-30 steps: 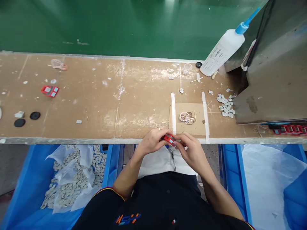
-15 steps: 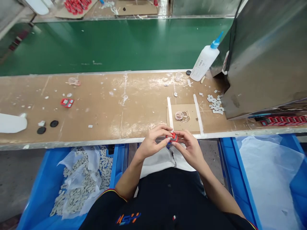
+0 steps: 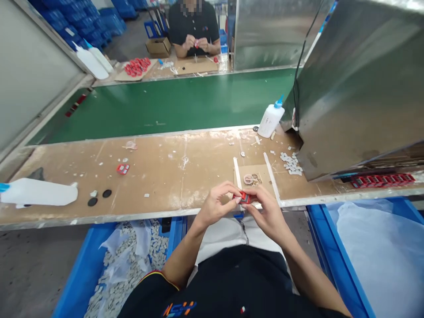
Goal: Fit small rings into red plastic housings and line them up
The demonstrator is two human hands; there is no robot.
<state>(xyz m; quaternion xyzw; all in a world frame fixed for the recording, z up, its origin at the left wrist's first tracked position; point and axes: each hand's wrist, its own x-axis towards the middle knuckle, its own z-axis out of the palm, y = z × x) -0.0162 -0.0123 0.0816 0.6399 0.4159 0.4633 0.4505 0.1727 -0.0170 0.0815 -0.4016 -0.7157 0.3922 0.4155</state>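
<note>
A small red and grey piece (image 3: 244, 197) is held between both hands at the table's front edge. My left hand (image 3: 217, 205) pinches its left side with thumb and fingertips. On its right side, the thumb and fingers of my right hand (image 3: 265, 208) grip it. Just beyond the hands lies a cardboard sheet (image 3: 261, 168) between two white tape strips, with a small round dish (image 3: 248, 179) on it. Small grey pieces (image 3: 291, 163) are scattered to the right, and another red piece (image 3: 123, 169) lies on the left of the table.
A white bottle (image 3: 270, 120) stands at the back right; another bottle (image 3: 43, 191) lies at the left. Beyond the green belt (image 3: 185, 106) sits a person (image 3: 194, 26). A metal housing (image 3: 357, 97) bounds the right. Blue bins (image 3: 76, 269) flank me below the table.
The view has tilted upward, bringing the person across the belt into sight. Both hands still hold the red piece, and their fingers have shifted slightly on it.
</note>
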